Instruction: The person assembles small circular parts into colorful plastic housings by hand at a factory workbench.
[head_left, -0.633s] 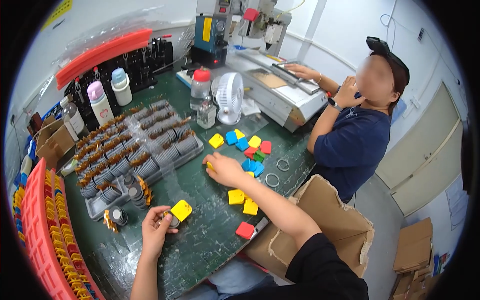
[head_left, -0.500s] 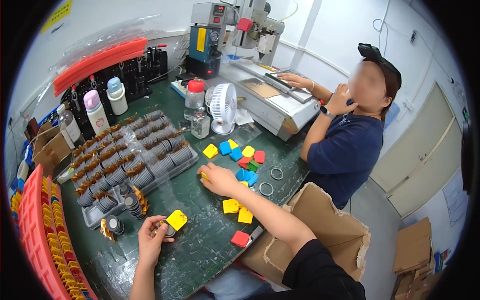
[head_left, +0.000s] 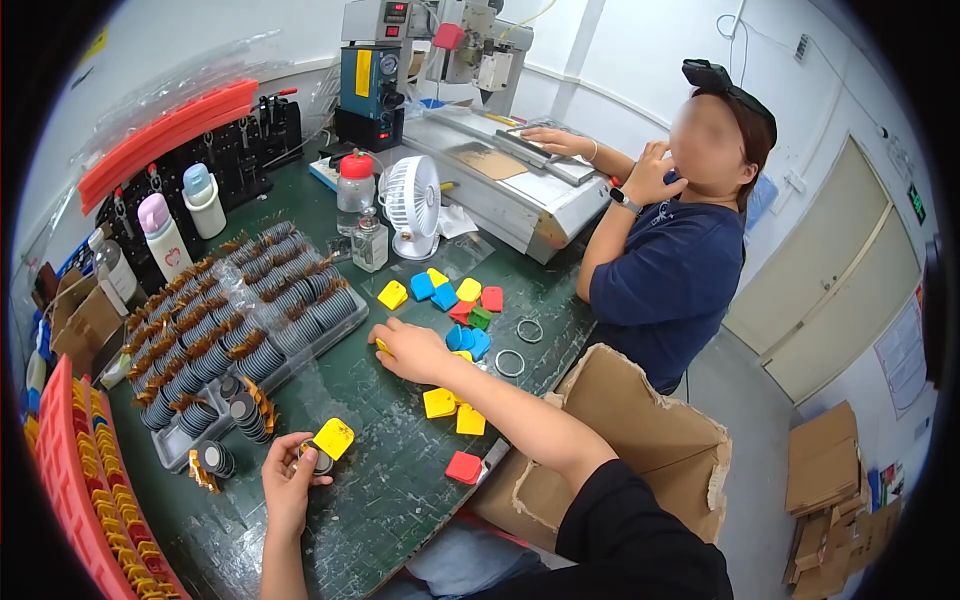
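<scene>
Near the front of the green workbench, my left hand [head_left: 290, 478] is closed on a round grey disc [head_left: 321, 460]. A yellow square plastic tag [head_left: 334, 438] with rounded corners lies against the disc's far edge. Farther forward, my right hand [head_left: 415, 353] rests low over the bench with curled fingers, and a small yellow tag [head_left: 382, 346] shows at its fingertips. Just right of that hand sit blue tags [head_left: 468, 341], with more yellow tags [head_left: 440, 403] nearer me. Beyond it lie yellow, blue, red and green tags in a loose group.
A clear tray [head_left: 180, 458] of stacked grey discs with amber film tabs stands left, loose disc stacks [head_left: 245, 412] beside it. A white fan [head_left: 412, 205], bottles and a machine [head_left: 520, 185] are behind. A co-worker [head_left: 670, 250] sits right, past an open cardboard box [head_left: 640, 420].
The whole view has shifted, so the scene sits farther left in the picture. Both hands keep nearly the same pose and place on the bench.
</scene>
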